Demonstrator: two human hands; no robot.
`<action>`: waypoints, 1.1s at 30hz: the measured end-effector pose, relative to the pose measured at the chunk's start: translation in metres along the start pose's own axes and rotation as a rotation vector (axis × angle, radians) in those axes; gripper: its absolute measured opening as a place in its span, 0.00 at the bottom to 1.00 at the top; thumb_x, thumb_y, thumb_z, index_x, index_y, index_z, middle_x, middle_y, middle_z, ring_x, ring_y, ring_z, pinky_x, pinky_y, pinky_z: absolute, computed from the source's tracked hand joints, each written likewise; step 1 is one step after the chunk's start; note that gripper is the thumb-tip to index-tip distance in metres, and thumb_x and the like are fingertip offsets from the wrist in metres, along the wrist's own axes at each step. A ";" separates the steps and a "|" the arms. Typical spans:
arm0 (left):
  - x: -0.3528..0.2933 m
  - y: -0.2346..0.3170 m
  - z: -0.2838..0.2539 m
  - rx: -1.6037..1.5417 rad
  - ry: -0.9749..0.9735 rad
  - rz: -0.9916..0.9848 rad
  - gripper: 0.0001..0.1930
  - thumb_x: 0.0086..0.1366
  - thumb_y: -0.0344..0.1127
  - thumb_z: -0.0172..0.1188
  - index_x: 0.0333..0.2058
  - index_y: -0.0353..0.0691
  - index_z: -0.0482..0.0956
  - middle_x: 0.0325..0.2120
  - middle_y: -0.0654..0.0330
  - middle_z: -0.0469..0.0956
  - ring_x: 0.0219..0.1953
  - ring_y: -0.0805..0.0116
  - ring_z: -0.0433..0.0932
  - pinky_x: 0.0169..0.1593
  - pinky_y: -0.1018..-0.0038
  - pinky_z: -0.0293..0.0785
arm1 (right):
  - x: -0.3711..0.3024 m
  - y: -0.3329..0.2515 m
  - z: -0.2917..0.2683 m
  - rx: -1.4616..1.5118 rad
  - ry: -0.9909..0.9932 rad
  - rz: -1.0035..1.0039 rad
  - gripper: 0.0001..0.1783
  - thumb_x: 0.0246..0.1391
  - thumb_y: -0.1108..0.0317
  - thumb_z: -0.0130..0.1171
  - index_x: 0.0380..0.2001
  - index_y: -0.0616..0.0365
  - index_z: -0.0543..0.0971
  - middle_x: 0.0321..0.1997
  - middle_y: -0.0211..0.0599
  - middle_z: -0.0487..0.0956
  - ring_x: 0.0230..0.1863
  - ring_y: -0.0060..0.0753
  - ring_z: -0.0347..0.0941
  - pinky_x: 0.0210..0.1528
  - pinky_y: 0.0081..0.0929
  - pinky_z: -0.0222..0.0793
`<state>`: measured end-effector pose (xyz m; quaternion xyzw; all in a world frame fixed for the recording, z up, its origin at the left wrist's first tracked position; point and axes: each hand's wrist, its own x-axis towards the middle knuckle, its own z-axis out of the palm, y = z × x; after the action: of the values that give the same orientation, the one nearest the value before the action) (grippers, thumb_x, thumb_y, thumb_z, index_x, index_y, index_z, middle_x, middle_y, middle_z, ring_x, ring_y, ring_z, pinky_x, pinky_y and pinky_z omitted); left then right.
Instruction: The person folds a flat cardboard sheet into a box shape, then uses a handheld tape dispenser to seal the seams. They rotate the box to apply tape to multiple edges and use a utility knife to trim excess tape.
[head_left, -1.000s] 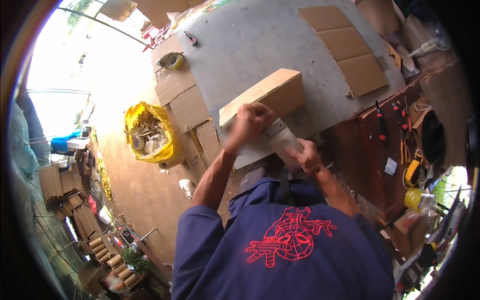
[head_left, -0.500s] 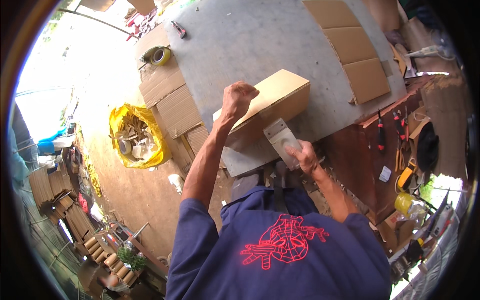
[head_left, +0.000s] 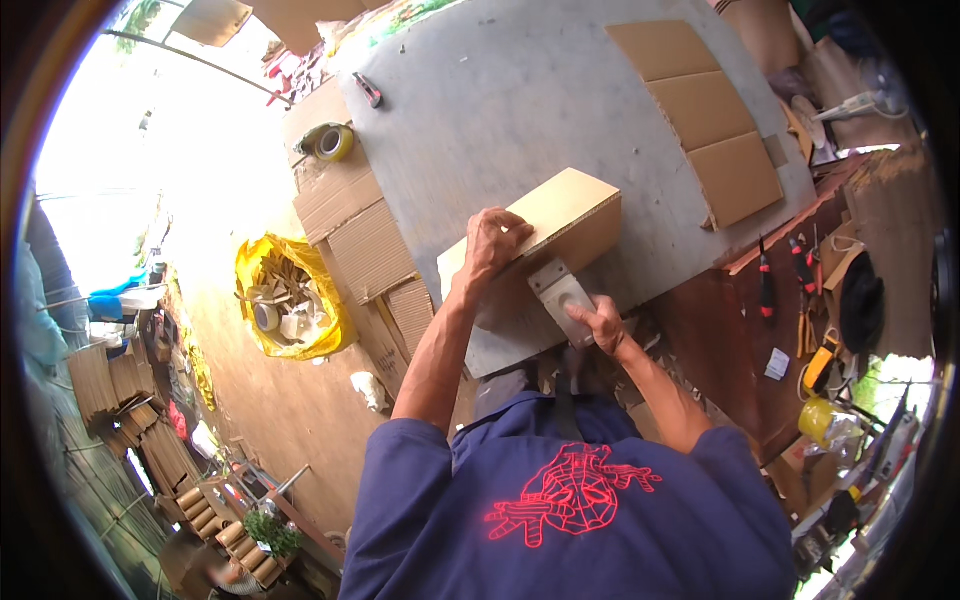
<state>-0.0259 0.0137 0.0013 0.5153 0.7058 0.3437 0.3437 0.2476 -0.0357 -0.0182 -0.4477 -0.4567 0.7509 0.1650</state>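
A closed cardboard box (head_left: 575,203) stands on the grey metal tabletop (head_left: 520,110) in front of me. My left hand (head_left: 498,241) rests on the near left part of its top, fingers curled together; whatever they hold, if anything, is hidden. In my right hand (head_left: 606,324) is a flat, pale rectangular tool (head_left: 562,292) with a metal end and small round marks. The thumb lies on its face. That metal end is close to the box's near side; whether they touch, I cannot tell.
Flattened cardboard (head_left: 715,125) lies at the table's right. A cutter knife (head_left: 368,90) and a tape roll (head_left: 335,143) are at the left edge. On the floor left stands a yellow bag (head_left: 340,335) of scraps. Pliers (head_left: 766,285) and other tools lie on the brown surface at right.
My left hand has come down from above the box onto its top. The right hand and its tool have shifted only slightly; the whole view has moved a little.
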 end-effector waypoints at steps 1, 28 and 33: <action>-0.001 0.001 0.000 0.028 -0.005 0.004 0.10 0.54 0.35 0.71 0.33 0.36 0.90 0.31 0.46 0.84 0.35 0.51 0.84 0.42 0.61 0.78 | 0.001 -0.001 0.000 0.008 0.003 -0.006 0.26 0.57 0.50 0.67 0.40 0.67 0.84 0.31 0.33 0.83 0.33 0.23 0.74 0.38 0.26 0.71; -0.022 -0.031 0.042 0.389 0.073 0.240 0.12 0.64 0.40 0.56 0.30 0.37 0.81 0.29 0.41 0.82 0.35 0.40 0.83 0.40 0.51 0.78 | 0.052 0.076 0.006 0.119 -0.030 -0.116 0.28 0.55 0.46 0.69 0.37 0.65 0.82 0.35 0.33 0.79 0.33 0.22 0.72 0.30 0.28 0.69; -0.037 0.009 0.056 0.564 0.109 0.323 0.17 0.73 0.47 0.51 0.35 0.37 0.76 0.29 0.45 0.82 0.33 0.43 0.82 0.37 0.54 0.77 | 0.022 0.037 0.000 -0.254 0.200 -0.213 0.27 0.56 0.49 0.67 0.33 0.71 0.84 0.23 0.37 0.81 0.28 0.23 0.73 0.31 0.36 0.70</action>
<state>0.0341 -0.0131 -0.0162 0.6763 0.6998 0.2117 0.0903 0.2422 -0.0411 -0.0606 -0.4865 -0.5738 0.6173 0.2305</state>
